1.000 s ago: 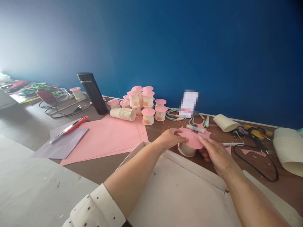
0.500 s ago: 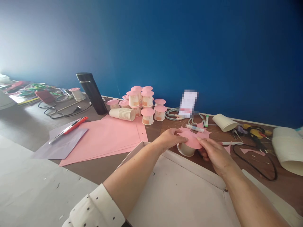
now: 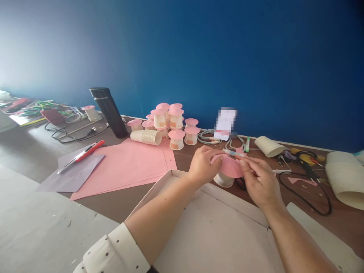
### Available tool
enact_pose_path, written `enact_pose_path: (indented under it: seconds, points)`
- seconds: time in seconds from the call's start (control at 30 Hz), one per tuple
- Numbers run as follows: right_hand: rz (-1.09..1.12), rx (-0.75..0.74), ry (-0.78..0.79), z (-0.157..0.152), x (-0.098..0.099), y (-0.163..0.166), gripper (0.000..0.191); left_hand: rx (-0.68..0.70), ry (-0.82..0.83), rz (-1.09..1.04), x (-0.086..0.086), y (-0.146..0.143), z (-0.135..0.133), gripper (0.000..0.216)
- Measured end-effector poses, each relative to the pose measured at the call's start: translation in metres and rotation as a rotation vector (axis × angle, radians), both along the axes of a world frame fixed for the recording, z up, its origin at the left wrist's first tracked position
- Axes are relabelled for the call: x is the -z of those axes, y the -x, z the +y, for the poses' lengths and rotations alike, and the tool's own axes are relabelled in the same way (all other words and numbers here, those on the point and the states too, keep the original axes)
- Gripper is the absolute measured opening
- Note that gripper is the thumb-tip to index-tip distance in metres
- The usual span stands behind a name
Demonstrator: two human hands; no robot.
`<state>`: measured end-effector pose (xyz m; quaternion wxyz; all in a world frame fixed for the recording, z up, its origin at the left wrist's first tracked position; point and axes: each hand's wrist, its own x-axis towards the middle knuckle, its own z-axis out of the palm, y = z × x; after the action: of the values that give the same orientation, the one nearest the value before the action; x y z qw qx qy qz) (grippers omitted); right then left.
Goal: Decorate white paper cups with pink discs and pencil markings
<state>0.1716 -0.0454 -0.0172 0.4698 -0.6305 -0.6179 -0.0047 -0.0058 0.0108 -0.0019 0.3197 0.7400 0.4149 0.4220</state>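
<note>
A small paper cup [image 3: 223, 179] stands upside down on the table, just beyond the box's edge, with a pink paper cone roof [image 3: 231, 167] on top. My left hand [image 3: 205, 165] is closed at the roof's left and far rim, thumb on the pink paper. At its right rim, my right hand [image 3: 260, 178] pinches the paper between thumb and fingers. Part of the far rim is hidden by my fingers. A clear capped tube or pen [image 3: 233, 152] lies right behind the roof, close to my fingertips.
Several finished cup houses [image 3: 176, 139] with pink roofs are stacked by the wall. Stacked paper cups [image 3: 146, 137] lie beside a black flask [image 3: 109, 112]. Pink sheets [image 3: 125, 167] and a red utility knife [image 3: 82, 155] are left. A shallow white box [image 3: 222, 227] sits nearest me. Cables [image 3: 321, 204] lie right.
Both hands have shifted around the roof's rim: my left fingers reach further behind it, and my right hand has moved up along its right side. The cup has stayed in place.
</note>
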Motion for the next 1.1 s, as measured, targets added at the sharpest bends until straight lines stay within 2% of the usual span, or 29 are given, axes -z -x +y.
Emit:
enact_pose_path:
  seconds: [0.1,0.2,0.43,0.8,1.1]
  points:
    - [-0.141,-0.025,-0.064,0.001,0.004,0.002,0.046,0.036,-0.234,0.154,0.003,-0.001,-0.004,0.030]
    - [-0.221,-0.017,-0.059,0.001,0.008,0.002,0.048,0.055,-0.308,0.249,0.006,-0.002,-0.006,0.035]
    - [-0.245,-0.002,-0.052,0.002,0.011,0.004,0.049,0.025,-0.286,0.299,0.006,-0.004,-0.007,0.038]
    - [-0.244,-0.006,-0.033,0.002,0.011,0.003,0.049,0.053,-0.275,0.251,0.009,-0.004,-0.004,0.035]
    - [-0.169,0.023,-0.072,-0.003,-0.002,-0.001,0.048,0.035,-0.279,0.283,-0.004,0.001,-0.012,0.038]
